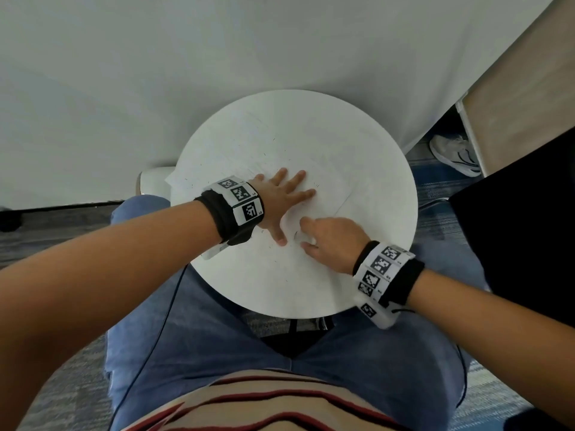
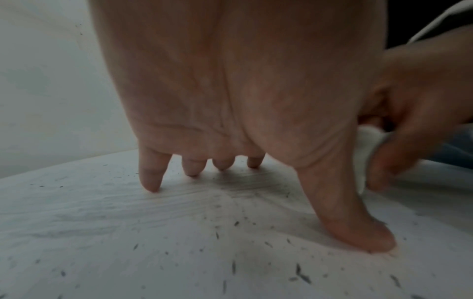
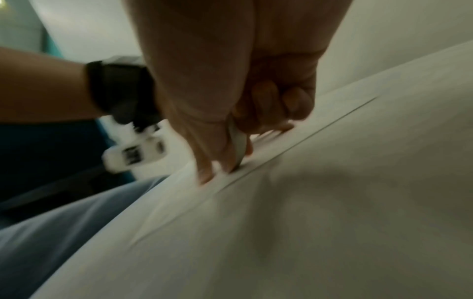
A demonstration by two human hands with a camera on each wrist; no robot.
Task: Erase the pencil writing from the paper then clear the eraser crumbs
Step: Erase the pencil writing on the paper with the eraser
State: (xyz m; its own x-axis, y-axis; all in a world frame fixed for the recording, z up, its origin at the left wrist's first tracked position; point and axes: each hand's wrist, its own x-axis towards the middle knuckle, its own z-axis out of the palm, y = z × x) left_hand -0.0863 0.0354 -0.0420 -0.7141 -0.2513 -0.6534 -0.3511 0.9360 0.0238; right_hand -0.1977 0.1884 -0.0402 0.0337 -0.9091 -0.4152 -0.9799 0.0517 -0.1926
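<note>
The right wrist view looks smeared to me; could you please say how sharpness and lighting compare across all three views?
Right wrist view: dim and motion-blurred, the right hand and eraser streaked. Left wrist view: the left hand and crumbs fairly sharp, the far hand smeared. Head view: bright and sharp, wide-angle bending at the edges, the white paper barely distinct from the table.

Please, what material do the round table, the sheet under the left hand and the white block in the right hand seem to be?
Round table: matt white, faintly textured top, perhaps painted wood or laminate; unclear.
Sheet: thin white paper, with creases and grey smudges.
White block: likely soft rubber or vinyl eraser, with rounded, worn edges; dark crumbs lie around.
</note>
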